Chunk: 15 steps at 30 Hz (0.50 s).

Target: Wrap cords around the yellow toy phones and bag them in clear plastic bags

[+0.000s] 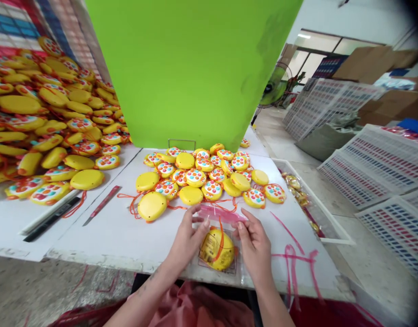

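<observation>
A clear plastic bag (241,268) with a pink top strip (218,212) lies at the table's front edge, with a yellow oval toy (219,254) inside it, plain side up. An orange cord shows over that toy. My left hand (190,234) is closed on the bag's top left corner, thumb and fingers pinching the film. On the other side my right hand (253,236) pinches the top right corner. Just beyond the bag lies a loose group of similar toys (190,195), some showing white faces with coloured dots.
A large pile of the same toys (52,127) fills the left side. A green board (195,68) stands behind the group. A red utility knife (102,204) and a black marker-like stick (52,220) lie at left. A white-framed bin (334,238) sits beside the table, with plastic crates (375,168) beyond.
</observation>
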### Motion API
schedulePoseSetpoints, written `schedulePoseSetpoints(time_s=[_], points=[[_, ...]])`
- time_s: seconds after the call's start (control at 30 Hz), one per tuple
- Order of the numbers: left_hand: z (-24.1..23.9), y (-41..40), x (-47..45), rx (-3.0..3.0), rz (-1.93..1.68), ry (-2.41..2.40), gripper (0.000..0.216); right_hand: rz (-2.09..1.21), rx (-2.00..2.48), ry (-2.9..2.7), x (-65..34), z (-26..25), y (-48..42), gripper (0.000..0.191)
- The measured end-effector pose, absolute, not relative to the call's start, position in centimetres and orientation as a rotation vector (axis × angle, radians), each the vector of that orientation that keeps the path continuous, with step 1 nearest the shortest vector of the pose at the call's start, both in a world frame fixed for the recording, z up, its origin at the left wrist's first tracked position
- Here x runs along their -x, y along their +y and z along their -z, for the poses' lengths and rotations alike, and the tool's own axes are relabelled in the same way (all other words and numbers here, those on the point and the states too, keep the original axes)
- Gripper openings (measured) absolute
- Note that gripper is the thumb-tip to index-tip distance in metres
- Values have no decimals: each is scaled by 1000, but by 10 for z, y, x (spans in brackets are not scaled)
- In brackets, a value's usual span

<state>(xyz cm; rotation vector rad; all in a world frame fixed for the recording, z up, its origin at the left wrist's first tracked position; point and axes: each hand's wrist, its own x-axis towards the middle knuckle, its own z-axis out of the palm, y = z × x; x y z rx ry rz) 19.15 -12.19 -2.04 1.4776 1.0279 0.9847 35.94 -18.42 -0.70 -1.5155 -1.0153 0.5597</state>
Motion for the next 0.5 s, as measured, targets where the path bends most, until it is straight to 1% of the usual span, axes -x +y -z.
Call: schedulePoseSetpoints(time_s=[0.07,0.17,0.23,0.33,0.43,0.5], points=[[20,-119,-191,-1365,-873,991,50,-546,1514,-1034,-360,7,-186,40],[20,-118,-194,-1311,-817,916,34,-488,1566,-1083,-366,9,-186,40],[21,-119,-198,-1259,-814,892,33,-321,1618,-1194,-371,10,-185,38],[21,-124,-204,-1178,-818,866,32,-3,1601,-1501,-371,3,-182,38],[15,-129,-207,-1184,-804,822,25,107,1478,-1808,-362,-8,-176,44],[8,-131,-207,-1320,-827,809,20,132,1445,-1940,-353,-15,-172,49]])
